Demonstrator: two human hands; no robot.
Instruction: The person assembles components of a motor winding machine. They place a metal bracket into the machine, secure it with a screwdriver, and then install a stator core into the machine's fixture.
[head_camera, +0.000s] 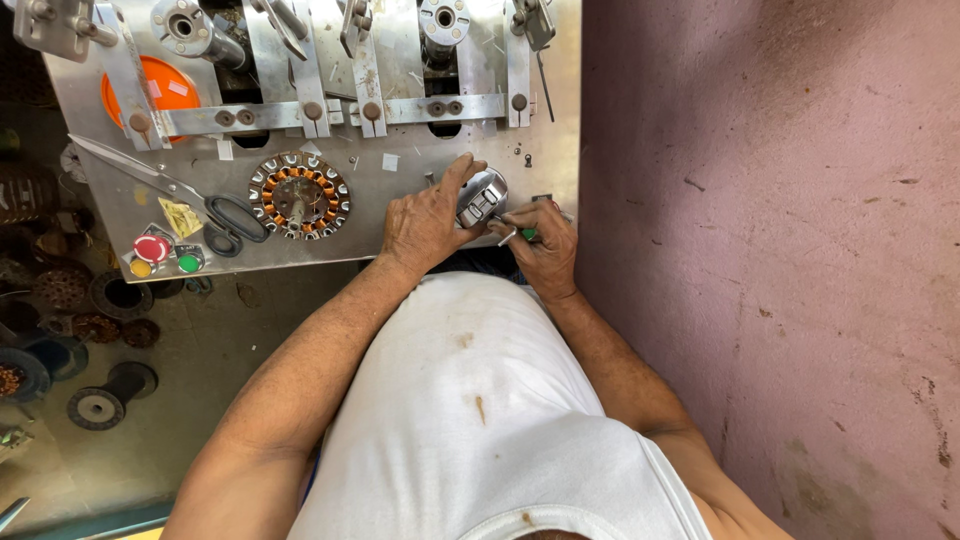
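Brushed metal worktop (400, 190), shiny metal part (481, 196), glossy copper-wound stator (299, 194), rough matt wall (770, 200).

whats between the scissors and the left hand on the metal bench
In the head view, a round copper-wound stator lies between the scissors and the left hand; its rim nearly meets the scissors' black handles.

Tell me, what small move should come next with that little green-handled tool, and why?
Probably press the tool's tip into the round metal part. The left hand already steadies that part on the metal bench, and the right hand holds the green-handled tool with its tip right at the part's edge.
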